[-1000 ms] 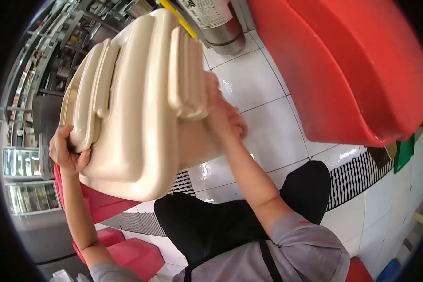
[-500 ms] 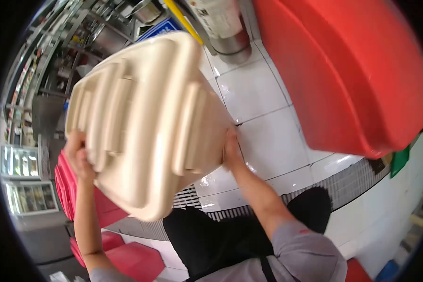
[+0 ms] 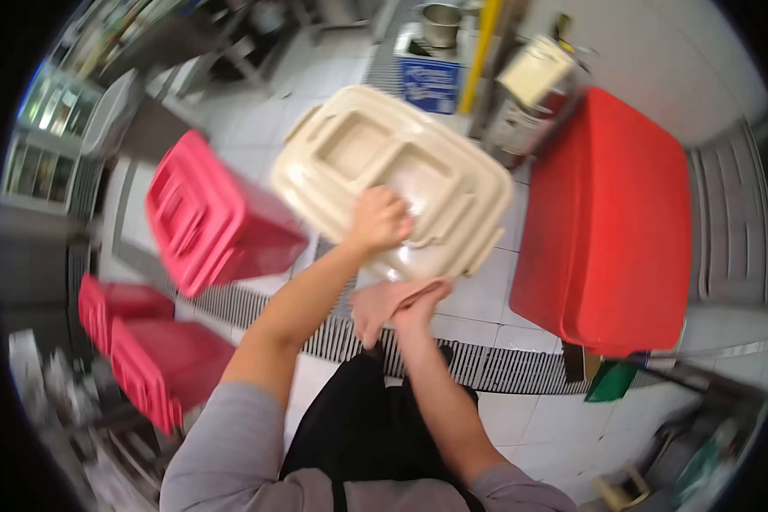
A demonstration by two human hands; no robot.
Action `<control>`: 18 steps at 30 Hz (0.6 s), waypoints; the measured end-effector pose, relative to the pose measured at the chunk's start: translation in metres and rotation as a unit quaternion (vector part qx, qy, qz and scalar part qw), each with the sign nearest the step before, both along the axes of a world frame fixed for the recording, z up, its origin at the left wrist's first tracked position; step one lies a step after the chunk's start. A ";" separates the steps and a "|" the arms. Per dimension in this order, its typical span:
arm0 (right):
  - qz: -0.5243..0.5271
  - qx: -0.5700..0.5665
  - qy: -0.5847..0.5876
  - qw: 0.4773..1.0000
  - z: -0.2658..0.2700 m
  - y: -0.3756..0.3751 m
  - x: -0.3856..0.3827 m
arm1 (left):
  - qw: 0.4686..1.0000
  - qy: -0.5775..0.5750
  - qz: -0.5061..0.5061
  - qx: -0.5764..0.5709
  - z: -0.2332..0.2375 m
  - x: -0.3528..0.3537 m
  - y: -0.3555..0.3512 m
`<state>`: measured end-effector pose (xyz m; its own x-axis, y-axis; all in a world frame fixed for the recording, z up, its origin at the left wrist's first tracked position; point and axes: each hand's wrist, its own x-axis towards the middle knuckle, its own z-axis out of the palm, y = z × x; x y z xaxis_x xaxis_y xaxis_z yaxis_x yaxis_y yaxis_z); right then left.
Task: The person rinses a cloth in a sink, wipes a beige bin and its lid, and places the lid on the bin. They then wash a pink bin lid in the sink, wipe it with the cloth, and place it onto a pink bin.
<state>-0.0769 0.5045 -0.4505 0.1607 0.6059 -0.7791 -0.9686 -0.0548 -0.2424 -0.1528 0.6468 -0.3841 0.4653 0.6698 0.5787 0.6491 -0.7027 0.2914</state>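
Observation:
In front of me the cream plastic bin shows its lid [image 3: 333,192], which has two square recesses and raised edges. My left hand [image 3: 382,222] is closed over the lid's middle ridge, its fingers curled down into a recess. A pinkish-brown cloth [image 3: 388,303] hangs folded in my right hand [image 3: 418,311], close to the bin's near edge. Most of the bin's body is hidden beneath its lid.
Left of the bin stands a pink lidded bin [image 3: 200,213], with two more pink bins [image 3: 171,367] nearer me. A large red bin [image 3: 606,222] is on the right. Behind are a cylinder [image 3: 520,119] and a blue box [image 3: 431,84]. A floor grate [image 3: 520,371] crosses the tiles.
The cream bin went from tilted between both hands to lid-up, farther from me. My left hand moved onto its lid. My right hand left its side and now holds a cloth.

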 end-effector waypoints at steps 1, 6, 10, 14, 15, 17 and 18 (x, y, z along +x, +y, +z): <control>0.021 0.009 -0.030 0.999 -0.029 0.004 0.011 | 0.999 -0.029 0.007 -0.018 0.004 0.003 -0.002; 0.003 0.065 -0.170 0.983 0.002 0.048 0.066 | 0.985 0.018 0.131 -0.108 0.037 -0.025 -0.004; 0.151 -0.029 -0.225 0.962 -0.039 0.091 0.175 | 0.943 0.092 0.272 -0.168 0.018 -0.111 -0.014; 0.240 -0.126 -0.318 0.909 0.046 0.165 0.203 | 0.960 0.108 0.179 -0.188 -0.022 -0.095 -0.035; 0.276 -0.144 -0.383 0.870 0.049 0.181 0.217 | 0.965 0.095 0.193 -0.153 -0.028 -0.077 -0.043; 0.260 -0.123 -0.336 0.897 0.051 0.194 0.225 | 0.969 0.081 0.200 -0.124 -0.044 -0.053 -0.049; 0.256 -0.112 -0.274 0.920 0.050 0.193 0.226 | 0.966 0.073 0.230 -0.093 -0.050 -0.048 -0.049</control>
